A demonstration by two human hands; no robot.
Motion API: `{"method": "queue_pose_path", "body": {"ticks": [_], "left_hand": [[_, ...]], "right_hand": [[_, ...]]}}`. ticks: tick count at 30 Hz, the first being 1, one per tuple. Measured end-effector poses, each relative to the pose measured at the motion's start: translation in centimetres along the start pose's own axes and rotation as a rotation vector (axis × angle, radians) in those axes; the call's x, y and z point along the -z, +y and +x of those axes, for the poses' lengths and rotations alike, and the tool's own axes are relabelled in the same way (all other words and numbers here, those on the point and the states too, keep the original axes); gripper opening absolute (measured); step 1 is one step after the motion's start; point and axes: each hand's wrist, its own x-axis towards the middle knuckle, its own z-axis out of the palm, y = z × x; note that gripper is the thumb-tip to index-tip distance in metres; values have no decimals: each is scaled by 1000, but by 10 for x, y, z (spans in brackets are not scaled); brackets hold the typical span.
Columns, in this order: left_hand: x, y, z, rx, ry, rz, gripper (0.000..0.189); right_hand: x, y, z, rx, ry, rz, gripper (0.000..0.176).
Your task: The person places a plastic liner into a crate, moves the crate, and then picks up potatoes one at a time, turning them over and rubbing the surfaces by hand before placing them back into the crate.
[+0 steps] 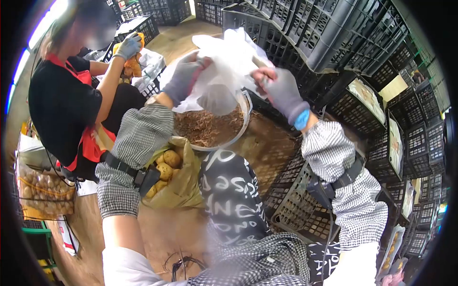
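Note:
A thin white plastic bag (226, 57) is spread in front of me, above a round clear-rimmed tub (248, 114). My left hand (187, 80), in a grey glove, grips the bag's left side with its fingers closed. On the other side my right hand (280, 90), gloved too, has its fingers bent and pinched at the bag's right edge. Brown shredded scraps (210, 126) lie in the tub below. Close by my left forearm stands an open yellowish sack with potatoes (167, 164) inside.
A co-worker (67, 100) sits at the left, gloved hands on an orange net bag (135, 62). Black crates (310, 33) are stacked at the back and right. A lower crate (300, 205) stands beside my knee. A filled net sack (45, 190) is far left.

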Motion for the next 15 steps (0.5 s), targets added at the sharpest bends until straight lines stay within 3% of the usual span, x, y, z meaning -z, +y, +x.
{"method": "queue_pose_path", "body": {"ticks": [2, 5, 8, 9, 12, 15], "left_hand": [[31, -4, 10, 117, -238, -550, 27], [45, 0, 15, 91, -328, -659, 38], [53, 0, 22, 134, -412, -816, 41], [45, 6, 16, 114, -394, -795, 40], [42, 0, 19, 41, -346, -786, 41], [46, -12, 18, 55, -367, -877, 41]], "right_hand": [[-1, 39, -23, 10, 79, -175, 19], [-26, 87, -42, 263, 136, -347, 20], [-57, 76, -42, -127, 110, 218, 22], [-63, 60, -44, -162, 123, 333, 23], [-75, 28, -42, 373, 251, -108, 22], [-93, 20, -43, 403, 264, -128, 21]]}}
